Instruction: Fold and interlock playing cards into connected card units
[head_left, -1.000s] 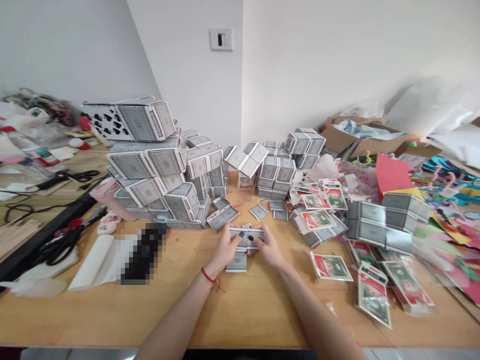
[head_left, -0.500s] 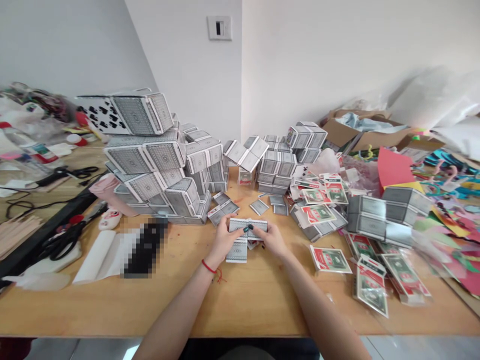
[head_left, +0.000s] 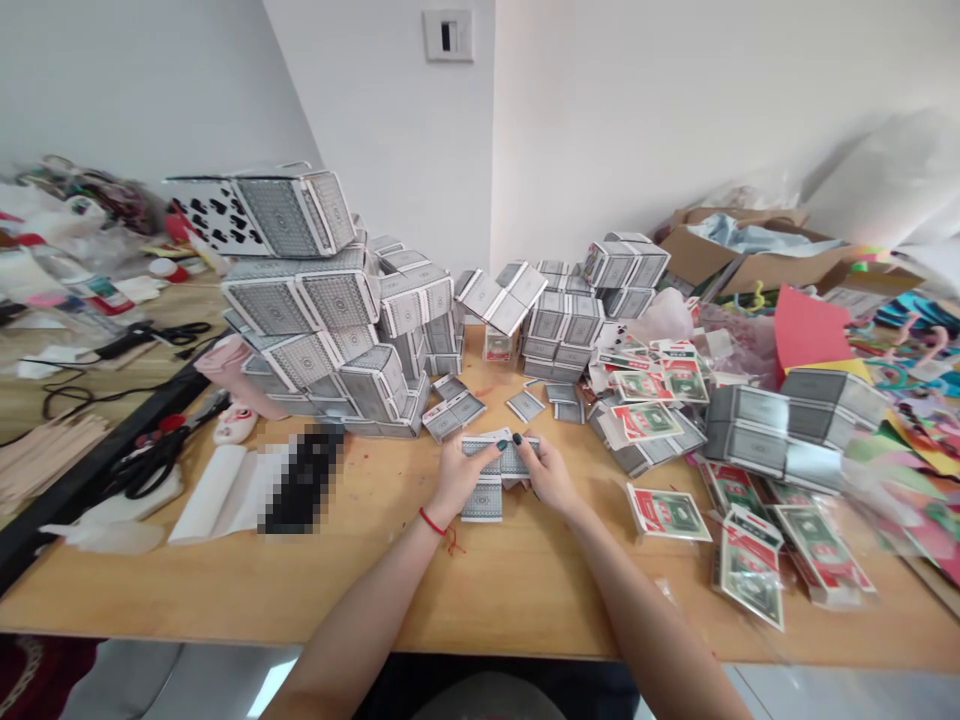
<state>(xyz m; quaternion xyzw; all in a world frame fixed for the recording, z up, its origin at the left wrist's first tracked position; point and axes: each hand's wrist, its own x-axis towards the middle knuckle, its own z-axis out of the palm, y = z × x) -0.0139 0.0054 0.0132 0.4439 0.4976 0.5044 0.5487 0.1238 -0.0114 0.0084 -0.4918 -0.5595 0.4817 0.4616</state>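
Several grey-backed playing cards (head_left: 482, 500) are joined or laid together between my two hands, just above the wooden table. My left hand (head_left: 459, 474) grips them from the left, its thumb lying across the upper card. On the right side my right hand (head_left: 549, 474) pinches the same cards, thumb on top and fingers behind. What lies under the upper cards is mostly hidden. Just beyond my hands are loose folded cards (head_left: 454, 412) and a flat card (head_left: 526, 405) on the table.
Stacked blocks folded from cards (head_left: 322, 300) tower at the left. More card blocks (head_left: 562, 325) stand behind. Red-and-green card boxes (head_left: 670, 513) lie at the right, near a cardboard box (head_left: 739, 268). Black scissors (head_left: 154, 460) and a white roll (head_left: 210, 493) are at the left.
My right thumb has shifted up and right, away from my left thumb, on the cards. Both hands keep their hold. The whole view has shifted slightly.
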